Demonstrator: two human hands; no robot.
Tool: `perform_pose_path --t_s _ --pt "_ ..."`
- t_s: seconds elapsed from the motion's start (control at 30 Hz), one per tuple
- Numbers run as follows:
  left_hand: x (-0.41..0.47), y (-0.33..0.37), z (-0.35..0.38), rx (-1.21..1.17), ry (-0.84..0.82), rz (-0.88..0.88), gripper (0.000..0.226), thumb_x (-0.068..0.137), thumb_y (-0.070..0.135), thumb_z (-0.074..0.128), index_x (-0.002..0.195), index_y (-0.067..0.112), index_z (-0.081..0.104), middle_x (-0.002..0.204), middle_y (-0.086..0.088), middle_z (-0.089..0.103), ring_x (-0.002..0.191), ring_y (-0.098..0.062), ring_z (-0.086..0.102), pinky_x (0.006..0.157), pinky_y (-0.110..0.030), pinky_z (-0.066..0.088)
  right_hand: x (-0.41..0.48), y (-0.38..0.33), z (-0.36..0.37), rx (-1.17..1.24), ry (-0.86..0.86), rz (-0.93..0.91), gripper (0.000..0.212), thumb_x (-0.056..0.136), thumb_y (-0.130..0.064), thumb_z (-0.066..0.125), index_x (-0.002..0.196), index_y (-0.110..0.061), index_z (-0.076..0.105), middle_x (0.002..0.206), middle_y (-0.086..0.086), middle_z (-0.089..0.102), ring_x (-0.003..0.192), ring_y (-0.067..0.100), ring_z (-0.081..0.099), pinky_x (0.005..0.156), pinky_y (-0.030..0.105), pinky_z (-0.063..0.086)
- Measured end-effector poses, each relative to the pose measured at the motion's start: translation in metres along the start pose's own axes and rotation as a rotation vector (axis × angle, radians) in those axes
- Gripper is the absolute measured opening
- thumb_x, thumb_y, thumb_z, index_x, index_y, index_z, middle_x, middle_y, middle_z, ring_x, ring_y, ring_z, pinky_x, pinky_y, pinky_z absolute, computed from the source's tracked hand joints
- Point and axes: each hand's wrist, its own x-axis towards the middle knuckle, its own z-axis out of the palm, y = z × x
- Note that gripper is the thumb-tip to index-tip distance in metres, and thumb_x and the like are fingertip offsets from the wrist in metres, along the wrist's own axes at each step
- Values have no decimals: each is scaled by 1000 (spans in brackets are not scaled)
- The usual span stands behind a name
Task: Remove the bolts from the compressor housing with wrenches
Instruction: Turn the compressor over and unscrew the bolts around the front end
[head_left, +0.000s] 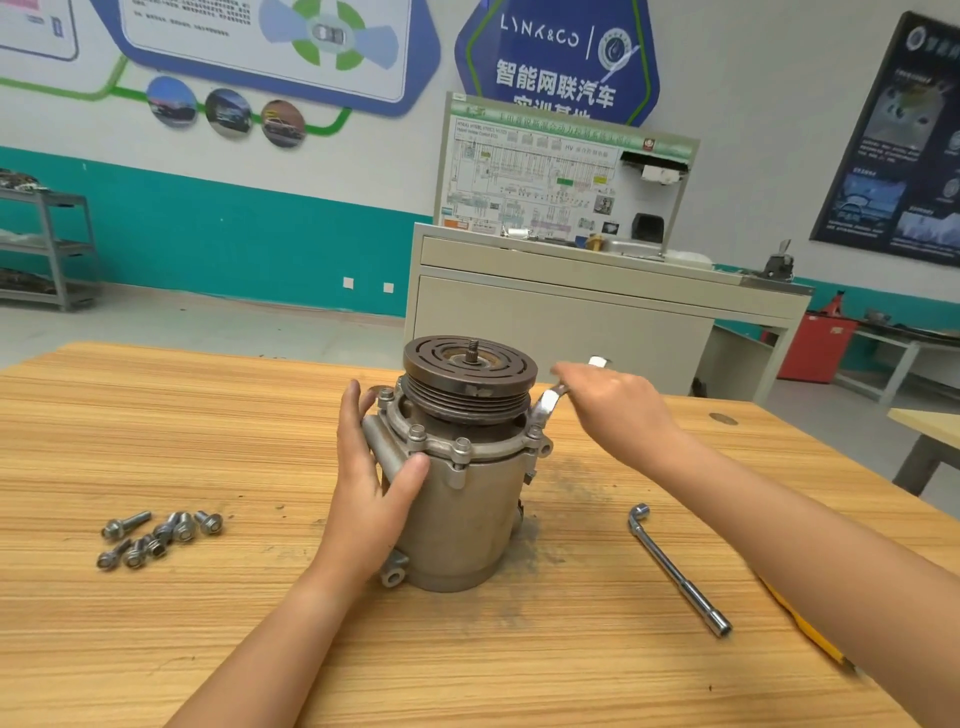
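The grey compressor housing (467, 514) stands upright on the wooden table (156, 426), its dark grooved pulley (470, 379) on top. Several bolts (461, 446) sit in its flange. My left hand (371, 467) grips the housing's left side, thumb across the front. My right hand (615, 405) holds a silver flat wrench (545, 402) whose lower end sits at a bolt on the flange's right edge; its upper end pokes out above my fingers. Several loose bolts (161, 535) lie in a heap at the left.
An L-shaped socket wrench (675, 569) lies on the table to the right of the housing. A yellow-handled tool (802, 626) is partly hidden under my right forearm. A grey cabinet (571, 322) with a wiring diagram board stands behind the table.
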Motion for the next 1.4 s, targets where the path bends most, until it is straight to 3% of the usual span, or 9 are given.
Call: perform_pose_path --t_s 0.17,0.3,0.4,0.6,0.8,1.0,1.1,1.2,1.4 --pt "5 -5 -10 152 -10 82 81 65 45 74 125 60 23 126 44 29 118 23 33 84 1 35 -42 7 -18 534 149 463 31 97 -18 38 128 -12 40 71 5 61 65 21 62 61 40 52" --pt "6 -6 -11 141 -10 63 88 66 31 81 123 63 22 133 25 35 127 -7 40 99 -22 38 -73 6 -43 448 27 346 26 96 -20 41 121 -18 48 60 2 55 55 21 55 55 44 46" --pt "2 3 -10 139 2 37 89 53 53 73 119 70 16 143 11 33 133 -16 35 108 -38 34 -82 6 -60 369 -50 305 30 95 -22 42 124 -25 49 64 -1 58 59 19 54 57 42 45" --pt "-10 8 16 245 71 110 95 55 57 73 124 66 8 118 37 23 106 37 13 85 2 21 -84 -11 -75 48 -241 309 39 98 -29 31 136 -36 28 74 -5 58 70 18 55 58 31 45" --pt "-11 8 21 332 104 137 105 58 51 77 130 59 2 122 18 21 107 19 17 95 -25 27 -70 -28 -75 -155 -349 265 50 93 -10 36 138 -28 25 62 -6 41 54 13 41 44 27 32" --pt "-10 9 17 366 86 155 100 60 59 75 135 55 8 121 19 24 111 14 20 97 -29 29 -58 -52 -87 -391 -495 179 64 85 3 41 143 -7 16 58 -1 29 45 15 26 38 27 19" --pt "-11 7 8 314 -19 177 85 61 62 60 131 58 12 120 24 30 114 15 27 96 -16 26 -57 -55 -85 -462 -524 132 61 86 4 40 142 -2 18 56 0 28 43 16 27 36 27 20" --pt "-12 5 1 279 -69 191 81 64 60 57 133 53 16 125 46 19 118 27 20 90 2 21 -58 -41 -82 -462 -488 89 52 93 -8 35 142 -8 19 56 -3 35 44 13 32 38 24 27" --pt "-12 5 4 243 -36 173 80 63 60 57 130 63 13 121 57 15 120 27 20 92 -6 22 -45 4 -85 -303 -473 43 55 94 -15 30 143 -37 21 66 -8 47 55 9 41 45 21 32"
